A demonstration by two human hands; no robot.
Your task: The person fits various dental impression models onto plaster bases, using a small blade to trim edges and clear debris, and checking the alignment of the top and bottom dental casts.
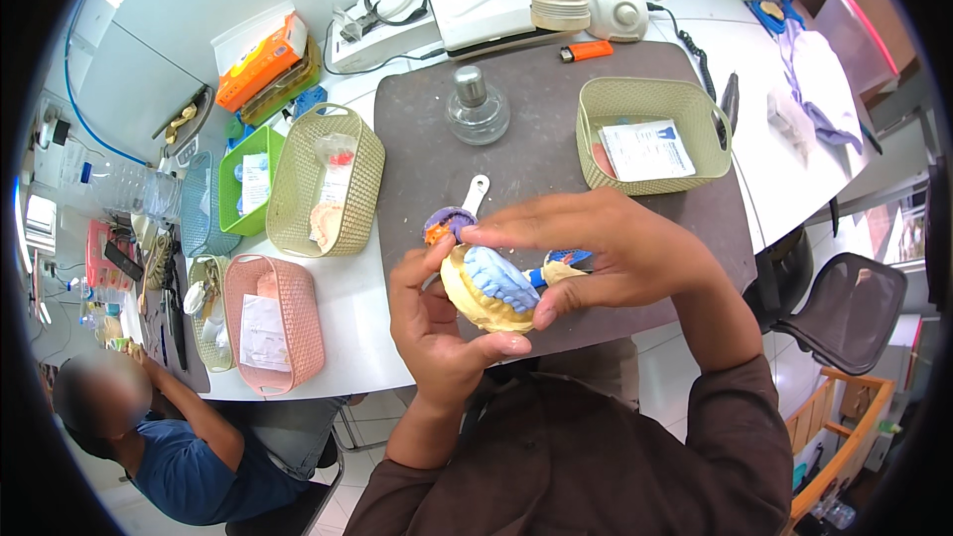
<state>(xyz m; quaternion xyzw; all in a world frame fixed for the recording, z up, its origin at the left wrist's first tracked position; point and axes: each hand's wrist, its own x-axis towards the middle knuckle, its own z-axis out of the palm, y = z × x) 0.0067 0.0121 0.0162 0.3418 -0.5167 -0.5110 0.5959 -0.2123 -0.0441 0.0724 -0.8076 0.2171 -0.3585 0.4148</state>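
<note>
Above the near part of the dark mat I hold a dental model with a yellow base and a light-blue row of teeth. My left hand is curled round its left side, thumb along the lower edge. From the right, my right hand arches over it, with fingertips at the top and thumb at the lower right edge. Just beyond my fingers lies an impression tray with a white handle and purple and orange material. A blue item is partly hidden behind my right hand.
A glass bottle with a metal cap and an orange lighter are on the mat. An olive basket stands right; beige, green and pink baskets stand left. A co-worker sits at lower left.
</note>
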